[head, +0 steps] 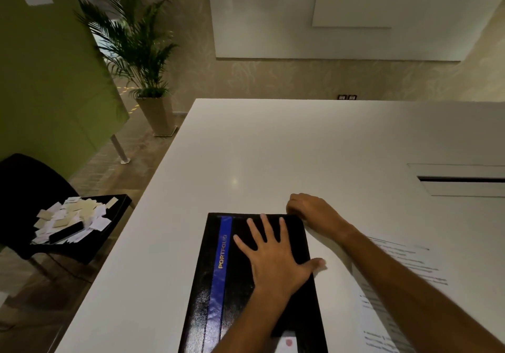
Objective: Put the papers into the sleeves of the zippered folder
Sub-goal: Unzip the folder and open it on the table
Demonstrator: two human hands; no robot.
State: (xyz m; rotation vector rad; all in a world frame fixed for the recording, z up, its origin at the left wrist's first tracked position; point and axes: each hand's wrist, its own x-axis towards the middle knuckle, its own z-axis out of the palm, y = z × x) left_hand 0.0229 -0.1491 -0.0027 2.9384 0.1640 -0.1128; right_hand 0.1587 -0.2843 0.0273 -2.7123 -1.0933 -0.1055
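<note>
A black, shiny, flat zippered folder (218,284) with a blue stripe lies shut on the white worktop (273,147). Its long side points straight away from the person. The white printed papers (379,322) lie flat just to the right of the folder, partly under the right arm.

The left hand (273,259) rests flat on top of the folder with its fingers straight and spread wide. It holds nothing and just presses the cover down.

The right hand (311,210) is at the far right corner of the folder. Its fingers are curled in, touching that corner. It may be pinching the zip pull, but the pull is hidden, so I cannot tell if the grip holds anything.

The folder has to be opened before any paper can go in. I think the zip runs along the folder's right long side, from the far corner back toward the person. The right hand is the nearer one to that corner, and to the papers too.
</note>
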